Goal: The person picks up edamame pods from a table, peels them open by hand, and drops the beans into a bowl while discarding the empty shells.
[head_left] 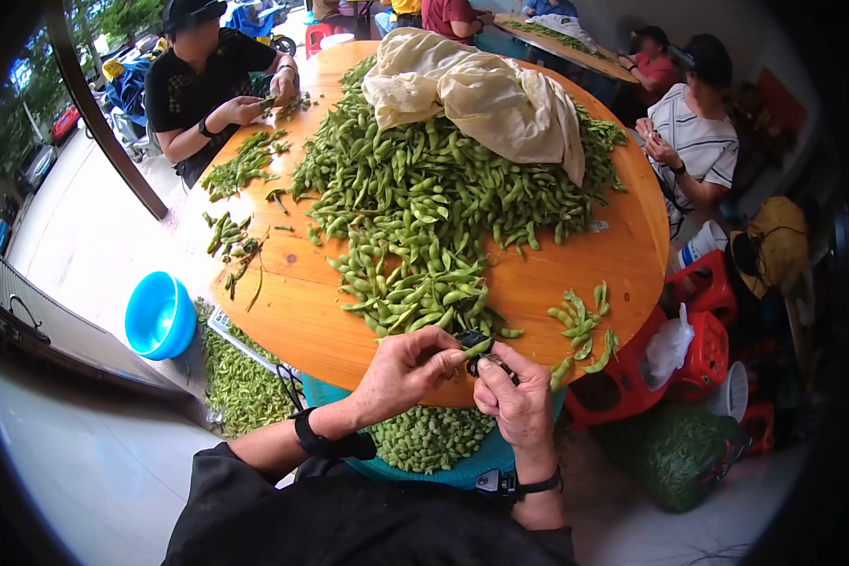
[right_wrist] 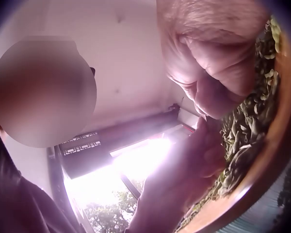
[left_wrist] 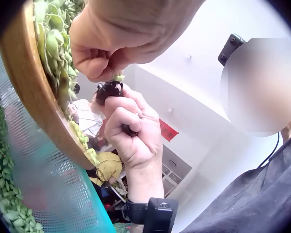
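Note:
Near the front edge of the round wooden table (head_left: 283, 316), my left hand (head_left: 404, 373) pinches a green soybean pod (head_left: 478, 349) between thumb and fingertips. Close against it, my right hand (head_left: 519, 401) grips a small black hand tool (left_wrist: 109, 92), its fingers curled round the handle. The pod's end meets the tool's black head; I cannot tell the tool's exact kind. Just beyond the hands lies a large heap of soybean pods (head_left: 415, 203). Below them, a teal basket (head_left: 500, 459) contains shelled green beans (head_left: 429, 439). In the right wrist view the palm hides the tool.
A cream cloth (head_left: 481, 94) covers part of the heap. Several loose pods (head_left: 580, 321) lie to the right. A blue basin (head_left: 160, 316) and a crate of pods (head_left: 241, 377) stand at left. Red stools (head_left: 698, 344) are at right. Two people sit across the table.

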`<state>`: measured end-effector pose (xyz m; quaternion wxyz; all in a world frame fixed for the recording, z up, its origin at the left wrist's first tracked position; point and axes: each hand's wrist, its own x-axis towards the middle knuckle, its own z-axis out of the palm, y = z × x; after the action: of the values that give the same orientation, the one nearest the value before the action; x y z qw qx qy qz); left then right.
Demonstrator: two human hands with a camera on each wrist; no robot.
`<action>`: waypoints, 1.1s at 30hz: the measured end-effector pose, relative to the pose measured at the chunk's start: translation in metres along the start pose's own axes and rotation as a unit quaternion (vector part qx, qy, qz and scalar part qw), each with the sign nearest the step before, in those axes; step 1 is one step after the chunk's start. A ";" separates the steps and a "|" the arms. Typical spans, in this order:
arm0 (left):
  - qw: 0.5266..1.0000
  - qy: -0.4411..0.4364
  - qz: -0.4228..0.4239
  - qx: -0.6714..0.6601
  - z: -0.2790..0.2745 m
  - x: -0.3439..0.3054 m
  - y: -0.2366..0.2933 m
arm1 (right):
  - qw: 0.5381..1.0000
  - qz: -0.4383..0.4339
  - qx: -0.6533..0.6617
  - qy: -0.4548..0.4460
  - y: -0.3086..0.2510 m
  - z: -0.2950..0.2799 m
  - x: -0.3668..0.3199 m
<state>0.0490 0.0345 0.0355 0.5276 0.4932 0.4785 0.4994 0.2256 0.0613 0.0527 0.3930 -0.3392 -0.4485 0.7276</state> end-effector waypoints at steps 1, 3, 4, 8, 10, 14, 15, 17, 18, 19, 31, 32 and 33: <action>1.000 0.000 0.000 -0.001 0.000 -0.001 -0.002 | 1.000 0.002 0.005 -0.004 0.001 0.000 0.000; 0.990 -0.014 -0.036 -0.134 -0.001 -0.002 -0.006 | 1.000 0.010 0.026 -0.008 0.001 0.001 0.000; 0.990 -0.013 -0.036 -0.135 0.000 -0.003 -0.006 | 0.999 0.017 0.047 -0.012 0.001 0.001 0.000; 0.978 -0.024 -0.079 -0.192 -0.003 -0.007 -0.008 | 1.000 -0.005 0.006 -0.014 0.002 0.002 -0.001; 0.952 -0.050 -0.130 -0.272 -0.003 -0.008 -0.014 | 0.997 0.010 0.056 -0.051 0.002 -0.003 -0.002; 0.857 -0.128 -0.158 -0.474 0.002 -0.016 -0.026 | 0.989 0.050 0.114 -0.081 0.000 -0.007 -0.002; 0.860 -0.123 -0.149 -0.472 0.003 -0.017 -0.028 | 0.991 0.044 0.089 -0.088 0.000 -0.007 -0.003; 0.888 -0.112 -0.150 -0.419 -0.004 -0.018 -0.025 | 0.992 0.038 0.066 -0.096 0.000 -0.002 -0.005; 0.964 -0.070 -0.103 -0.235 -0.004 -0.019 -0.015 | 0.998 0.005 -0.013 -0.056 -0.001 0.005 -0.008; 0.998 -0.025 -0.051 -0.042 -0.005 -0.020 -0.009 | 0.995 -0.028 -0.091 -0.015 -0.001 0.010 -0.009; 0.965 -0.054 0.137 0.217 -0.018 -0.016 0.010 | 0.935 -0.129 -0.332 -0.001 0.007 0.008 -0.008; 0.954 -0.083 0.141 0.252 -0.024 -0.014 0.010 | 0.957 -0.082 -0.279 -0.003 0.007 0.008 -0.008; 0.954 -0.082 0.140 0.252 -0.024 -0.014 0.011 | 0.957 -0.082 -0.279 -0.003 0.008 0.009 -0.008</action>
<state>0.0237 0.0213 0.0453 0.3485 0.7116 0.4699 0.3891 0.2198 0.0486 0.0499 0.3395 -0.3951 -0.6611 0.5400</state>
